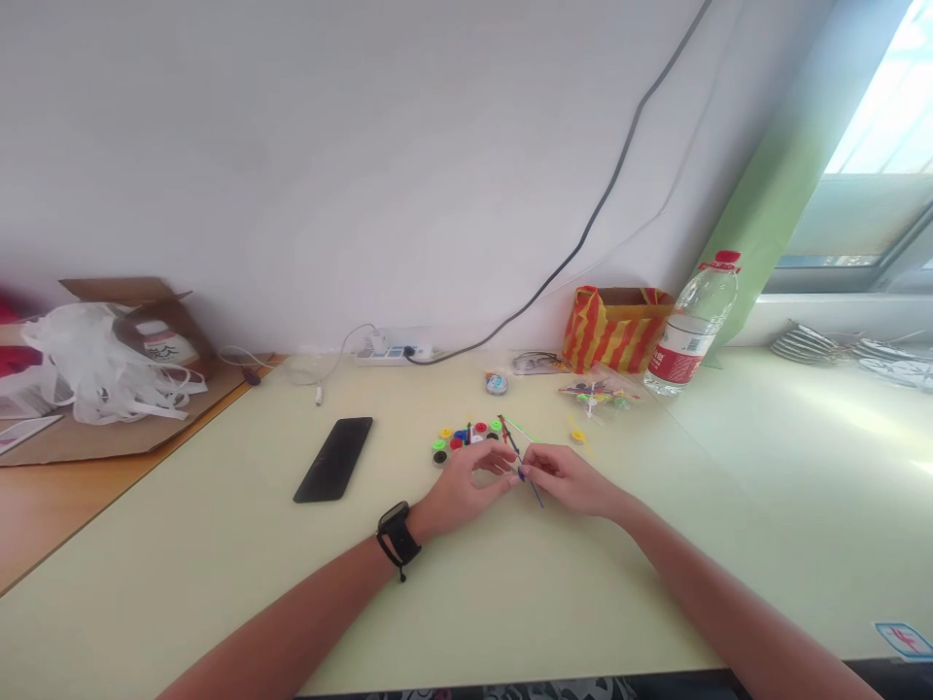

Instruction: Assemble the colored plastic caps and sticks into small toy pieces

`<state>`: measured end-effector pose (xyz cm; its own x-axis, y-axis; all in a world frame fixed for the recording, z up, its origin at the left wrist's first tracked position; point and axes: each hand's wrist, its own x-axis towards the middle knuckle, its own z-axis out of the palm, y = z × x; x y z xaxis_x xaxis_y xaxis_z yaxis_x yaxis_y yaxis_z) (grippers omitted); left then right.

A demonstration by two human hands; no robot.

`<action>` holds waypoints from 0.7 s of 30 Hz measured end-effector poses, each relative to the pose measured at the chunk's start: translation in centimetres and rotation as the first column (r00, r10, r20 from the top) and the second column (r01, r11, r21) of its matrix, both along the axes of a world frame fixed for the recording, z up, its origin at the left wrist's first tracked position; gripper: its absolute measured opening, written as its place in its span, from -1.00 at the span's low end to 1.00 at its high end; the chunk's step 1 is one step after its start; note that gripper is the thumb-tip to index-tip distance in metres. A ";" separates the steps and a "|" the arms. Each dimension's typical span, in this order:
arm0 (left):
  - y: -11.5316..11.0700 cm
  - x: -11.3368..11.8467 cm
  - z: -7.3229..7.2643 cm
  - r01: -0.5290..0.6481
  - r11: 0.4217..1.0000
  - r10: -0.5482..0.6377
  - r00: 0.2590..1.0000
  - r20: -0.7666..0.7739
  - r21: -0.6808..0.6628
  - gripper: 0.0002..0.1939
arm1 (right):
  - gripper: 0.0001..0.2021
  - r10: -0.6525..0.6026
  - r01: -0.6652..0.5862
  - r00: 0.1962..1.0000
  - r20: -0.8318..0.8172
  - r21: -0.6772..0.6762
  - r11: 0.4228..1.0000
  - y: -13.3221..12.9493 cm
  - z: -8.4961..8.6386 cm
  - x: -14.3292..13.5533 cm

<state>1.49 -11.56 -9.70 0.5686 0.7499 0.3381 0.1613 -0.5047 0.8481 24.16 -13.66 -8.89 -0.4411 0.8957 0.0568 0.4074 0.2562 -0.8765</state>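
Pinching a thin blue stick (531,483) between left hand (466,486) and right hand (575,480), both grips closed on it, steadying it just above the tabletop (510,603); hovering just before the coloured discs (466,439), phone (333,459) lying left of those.

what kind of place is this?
Probably a home or dorm desk by a window: pale desk against a wall, power strip, phone, water bottle, small craft pieces.

1. I see my left hand (466,486) and right hand (575,481) bare, no gloves or rings visible.
2. My left wrist wears a black watch (397,533) with a black strap.
3. Both forearms are sleeveless.
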 end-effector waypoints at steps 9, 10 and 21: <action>1.5 -1.4 -0.1 -0.135 0.907 0.221 0.959 -0.178 0.399 -0.72 | -0.80 -0.203 0.095 0.870 0.448 0.252 0.963 0.2 0.1 1.0; 1.6 -1.5 -0.1 -0.130 0.901 0.227 0.954 -0.194 0.415 -0.70 | -0.82 -0.229 0.110 0.854 0.467 0.269 0.957 0.3 0.2 1.2; 1.8 -1.8 -0.4 -0.219 0.845 0.387 0.879 -0.277 0.487 -0.63 | -0.83 -0.498 0.236 0.563 0.660 0.448 0.862 2.3 -0.5 4.6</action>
<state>-0.28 -9.75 -10.07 0.4790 0.7296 0.4882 0.6107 -0.6764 0.4117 28.80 -11.33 -9.42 -0.0815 0.9861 0.1449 0.9841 0.1027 -0.1450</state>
